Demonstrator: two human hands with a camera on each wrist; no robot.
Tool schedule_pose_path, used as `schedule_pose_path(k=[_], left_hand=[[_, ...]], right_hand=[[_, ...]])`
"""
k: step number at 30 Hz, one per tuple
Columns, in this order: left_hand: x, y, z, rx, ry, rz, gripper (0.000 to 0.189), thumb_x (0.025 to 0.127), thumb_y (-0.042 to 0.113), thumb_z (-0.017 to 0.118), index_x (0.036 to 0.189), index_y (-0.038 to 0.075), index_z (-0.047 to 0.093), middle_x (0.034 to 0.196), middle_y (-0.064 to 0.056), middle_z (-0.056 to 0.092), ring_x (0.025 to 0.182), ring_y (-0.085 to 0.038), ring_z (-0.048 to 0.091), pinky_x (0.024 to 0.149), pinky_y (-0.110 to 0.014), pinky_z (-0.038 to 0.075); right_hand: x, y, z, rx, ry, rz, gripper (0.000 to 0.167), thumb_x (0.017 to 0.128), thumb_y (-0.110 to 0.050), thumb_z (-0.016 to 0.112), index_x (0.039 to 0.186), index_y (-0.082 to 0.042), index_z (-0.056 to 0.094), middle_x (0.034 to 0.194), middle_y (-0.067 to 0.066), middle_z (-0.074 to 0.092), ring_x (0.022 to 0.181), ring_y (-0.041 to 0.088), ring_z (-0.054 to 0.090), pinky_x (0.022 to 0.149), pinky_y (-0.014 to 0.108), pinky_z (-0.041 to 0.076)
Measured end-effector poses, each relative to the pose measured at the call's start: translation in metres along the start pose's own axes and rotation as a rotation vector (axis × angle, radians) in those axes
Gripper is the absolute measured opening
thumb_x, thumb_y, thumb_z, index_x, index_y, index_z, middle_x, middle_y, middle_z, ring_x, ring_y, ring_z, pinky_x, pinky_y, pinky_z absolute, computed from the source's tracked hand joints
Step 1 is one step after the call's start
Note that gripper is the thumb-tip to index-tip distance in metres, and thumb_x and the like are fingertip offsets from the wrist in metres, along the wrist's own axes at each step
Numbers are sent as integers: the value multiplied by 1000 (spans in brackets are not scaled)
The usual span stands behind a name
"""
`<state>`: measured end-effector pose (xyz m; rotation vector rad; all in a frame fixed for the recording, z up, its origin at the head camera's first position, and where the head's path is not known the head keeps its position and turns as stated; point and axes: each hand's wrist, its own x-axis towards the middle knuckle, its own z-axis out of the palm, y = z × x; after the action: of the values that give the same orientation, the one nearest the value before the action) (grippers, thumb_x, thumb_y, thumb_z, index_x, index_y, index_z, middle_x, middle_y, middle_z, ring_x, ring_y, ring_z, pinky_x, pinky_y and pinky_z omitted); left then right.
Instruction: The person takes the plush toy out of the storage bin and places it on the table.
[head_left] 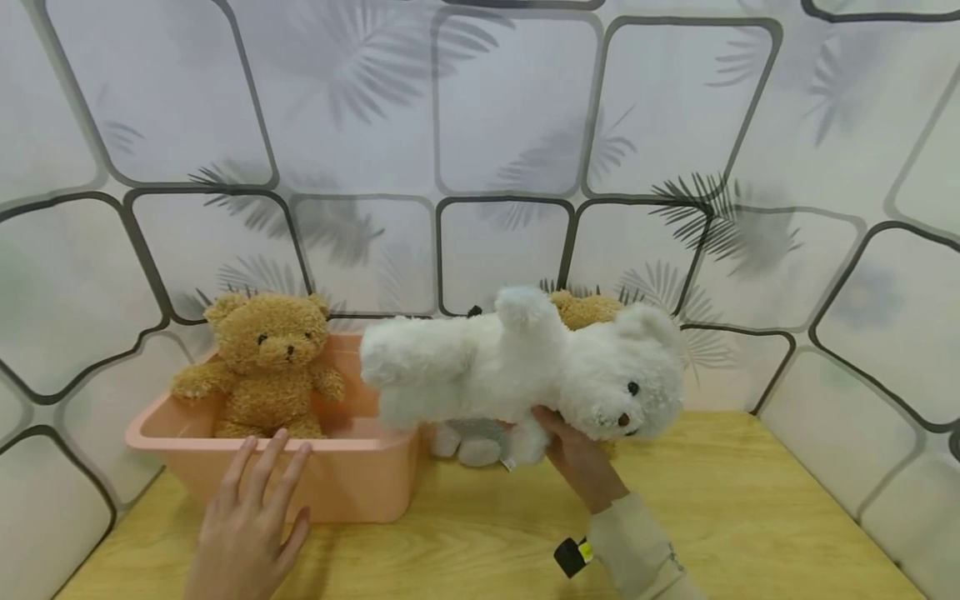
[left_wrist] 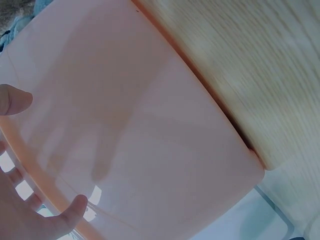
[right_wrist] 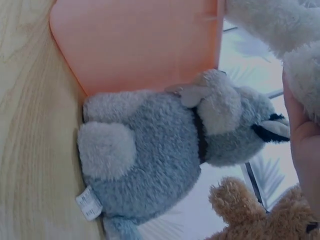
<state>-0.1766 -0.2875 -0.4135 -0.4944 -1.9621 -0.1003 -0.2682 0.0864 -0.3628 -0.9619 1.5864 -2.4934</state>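
Note:
A white teddy bear (head_left: 465, 367) lies sideways in the air, head to the right. My right hand (head_left: 581, 454) grips it from below near the neck and arm; the bear's fur covers most of my fingers. In the right wrist view that hand (right_wrist: 305, 150) shows at the right edge against the white fur. A brown teddy bear (head_left: 273, 367) sits upright inside the pink plastic bin (head_left: 300, 479). My left hand (head_left: 251, 521) is at the bin's front rim, fingers straight and spread. In the left wrist view its thumb (left_wrist: 75, 212) is near the rim.
A grey plush animal (right_wrist: 150, 155) with a dark collar sits beside the bin on the wooden table (head_left: 480, 550), mostly behind the white bear in the head view. Another brown teddy bear (head_left: 585, 308) is behind to the right. Patterned cloth (head_left: 517, 108) hangs around the table.

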Motion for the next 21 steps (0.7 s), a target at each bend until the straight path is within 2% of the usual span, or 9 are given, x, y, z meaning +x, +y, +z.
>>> schedule_pose_path(k=[3, 6, 10, 12, 14, 15, 17, 21], left_hand=[[0, 0, 0, 0, 1, -3, 60, 106, 48, 27, 141, 8, 53, 144, -24, 50, 129, -54, 42, 69, -68, 50], [0, 0, 0, -3, 5, -5, 60, 106, 48, 27, 141, 8, 53, 143, -24, 50, 128, -54, 42, 69, -69, 50], [0, 0, 1, -8, 18, -1, 60, 106, 49, 27, 141, 8, 53, 142, -24, 51, 129, -53, 42, 72, -68, 50], [0, 0, 1, -19, 26, 5, 60, 106, 48, 27, 141, 7, 54, 142, -25, 51, 132, -52, 40, 93, -63, 49], [0, -1, 1, -28, 31, 14, 60, 107, 48, 27, 141, 6, 54, 141, -26, 50, 134, -51, 39, 113, -50, 39], [1, -1, 2, -32, 35, 17, 60, 107, 48, 28, 140, 6, 54, 141, -26, 51, 135, -51, 39, 119, -43, 31], [1, -1, 2, -44, 33, 22, 60, 107, 47, 28, 141, 5, 54, 141, -27, 50, 137, -51, 37, 123, -30, 10], [2, 0, 3, -45, 33, 25, 61, 107, 47, 28, 140, 4, 54, 141, -28, 50, 135, -52, 38, 123, -30, 9]], right_hand=[[-2, -6, -5, 41, 20, -3, 24, 101, -15, 63, 123, -23, 59, 127, -5, 59, 120, 16, 58, 103, 39, 50], [0, -8, -11, 105, -7, -83, 25, 103, -10, 58, 125, -21, 59, 128, -2, 60, 120, 19, 59, 101, 47, 52], [-2, -9, -18, 130, 40, -116, 21, 103, -9, 57, 119, -20, 62, 121, -4, 62, 113, 15, 61, 99, 38, 53], [-4, -10, -20, 120, 90, -99, 17, 102, -10, 60, 114, -22, 63, 117, -7, 63, 109, 11, 61, 98, 31, 51], [-6, -11, -22, 118, 130, -82, 16, 101, -11, 62, 112, -23, 63, 116, -9, 62, 108, 9, 60, 96, 28, 51], [-7, -12, -23, 110, 142, -78, 16, 100, -12, 62, 112, -23, 62, 116, -9, 62, 108, 8, 59, 96, 28, 51], [-8, -12, -24, 105, 157, -74, 17, 100, -11, 63, 112, -23, 62, 116, -9, 61, 108, 9, 59, 95, 29, 52], [-9, -13, -27, 85, 150, -82, 22, 100, -9, 60, 117, -24, 60, 119, -7, 60, 109, 11, 60, 92, 33, 56]])
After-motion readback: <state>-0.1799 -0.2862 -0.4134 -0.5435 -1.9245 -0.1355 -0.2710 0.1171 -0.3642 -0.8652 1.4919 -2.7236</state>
